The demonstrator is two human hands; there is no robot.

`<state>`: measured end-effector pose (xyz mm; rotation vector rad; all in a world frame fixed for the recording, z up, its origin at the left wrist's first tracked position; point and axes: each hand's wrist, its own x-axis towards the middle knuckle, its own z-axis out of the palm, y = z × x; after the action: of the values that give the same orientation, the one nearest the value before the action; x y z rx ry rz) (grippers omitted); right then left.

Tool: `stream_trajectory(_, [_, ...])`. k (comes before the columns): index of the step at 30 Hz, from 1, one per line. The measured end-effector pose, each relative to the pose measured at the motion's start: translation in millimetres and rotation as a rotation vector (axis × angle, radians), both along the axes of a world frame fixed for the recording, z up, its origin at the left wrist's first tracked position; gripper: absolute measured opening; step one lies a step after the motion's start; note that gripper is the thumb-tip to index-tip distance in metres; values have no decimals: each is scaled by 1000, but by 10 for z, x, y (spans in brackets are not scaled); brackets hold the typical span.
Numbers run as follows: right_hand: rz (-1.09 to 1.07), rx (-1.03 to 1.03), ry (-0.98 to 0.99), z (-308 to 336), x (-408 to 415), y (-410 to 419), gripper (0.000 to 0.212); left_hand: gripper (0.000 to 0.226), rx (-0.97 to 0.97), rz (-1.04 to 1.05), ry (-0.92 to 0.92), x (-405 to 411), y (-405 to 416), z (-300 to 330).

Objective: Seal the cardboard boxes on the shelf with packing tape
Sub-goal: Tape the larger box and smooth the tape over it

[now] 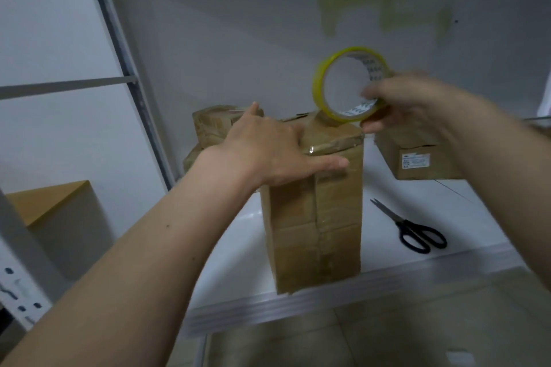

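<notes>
A tall cardboard box (pixel 316 223) stands upright near the front of the white shelf (pixel 447 211), with clear tape running down its front seam and over its top edge. My left hand (pixel 268 149) lies flat on the box's top left, fingers straight, thumb pressing the tape at the front edge. Above the box's far top edge, my right hand (pixel 408 101) pinches a yellowish roll of packing tape (pixel 346 83) by its lower right rim. The roll stands on edge, touching the box top where tape leads off it.
Black-handled scissors (pixel 414 229) lie on the shelf right of the box. A labelled cardboard box (pixel 417 158) sits at the back right, and two smaller boxes (pixel 214 125) are stacked at the back left. A grey shelf upright (pixel 128 68) rises on the left.
</notes>
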<state>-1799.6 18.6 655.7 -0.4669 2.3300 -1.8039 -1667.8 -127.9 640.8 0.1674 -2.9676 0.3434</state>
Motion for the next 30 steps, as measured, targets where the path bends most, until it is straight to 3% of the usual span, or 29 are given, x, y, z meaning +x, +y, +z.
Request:
stream_trajectory(4, [80, -150, -101, -222, 11, -81, 9, 101, -103, 98, -21, -221, 274, 1])
stream_trajectory(13, [130, -210, -122, -68, -125, 29, 25, 87, 195, 13, -33, -228, 203, -11])
stream_trajectory(19, [208, -313, -271, -173, -289, 181, 25, 87, 236, 41, -48, -211, 206, -8])
stream_trajectory(23, [165, -361, -269, -304, -352, 219, 25, 99, 243, 37, -89, -204, 199, 3])
stream_trajectory(27, [137, -374, -344, -528, -361, 219, 28, 94, 262, 16, -94, -197, 188, 15])
stream_trajectory(30, [153, -425, -414, -722, -325, 141, 18, 91, 261, 14, -81, -207, 193, 13])
